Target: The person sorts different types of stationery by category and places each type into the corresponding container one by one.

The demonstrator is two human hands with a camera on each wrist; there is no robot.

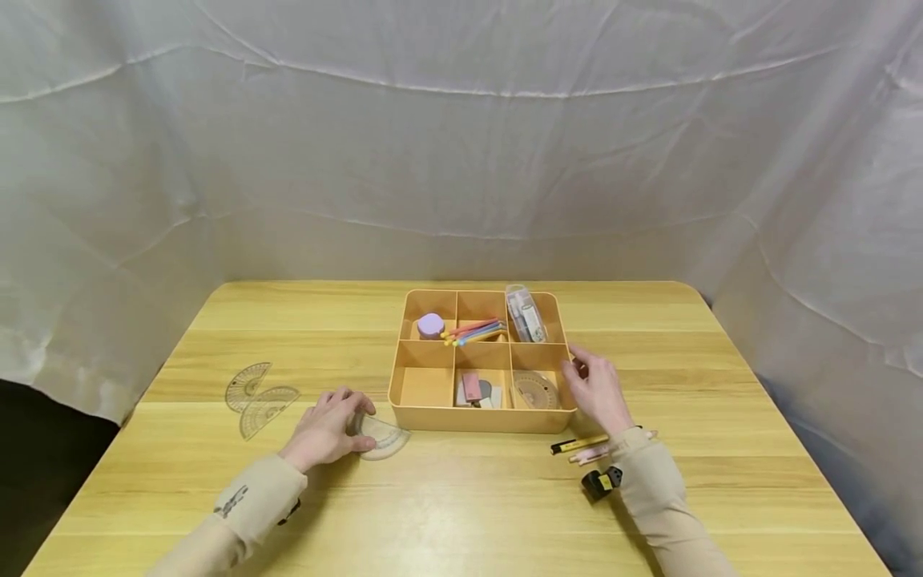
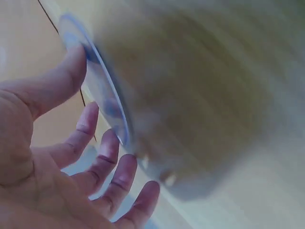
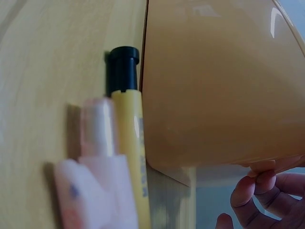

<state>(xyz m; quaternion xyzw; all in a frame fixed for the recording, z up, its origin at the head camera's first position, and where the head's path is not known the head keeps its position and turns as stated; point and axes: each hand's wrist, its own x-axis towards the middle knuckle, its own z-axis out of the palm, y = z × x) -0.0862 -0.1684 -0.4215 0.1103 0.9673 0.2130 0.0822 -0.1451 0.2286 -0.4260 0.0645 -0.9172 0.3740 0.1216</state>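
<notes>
My left hand (image 1: 328, 429) pinches a clear protractor (image 1: 388, 441) between thumb and fingertips, by the front left corner of an orange compartment box (image 1: 483, 420). In the left wrist view the thumb lies on one end of the protractor (image 2: 98, 78) and fingertips are at the other. At the box's right side, my right hand (image 1: 598, 390) grips the rim with thumb and fingers. The right wrist view shows those fingertips (image 3: 245, 188) at the box's edge. Another protractor (image 1: 537, 390) lies in the front right compartment.
Two overlapping protractors (image 1: 267, 410) lie on the table's left. Beneath the right forearm are a yellow and black pen (image 1: 577, 444) and a pink pen (image 1: 590, 455). The box also holds a purple round item (image 1: 430, 324), coloured pens (image 1: 476, 330), a clear case (image 1: 526, 315) and erasers (image 1: 471, 387).
</notes>
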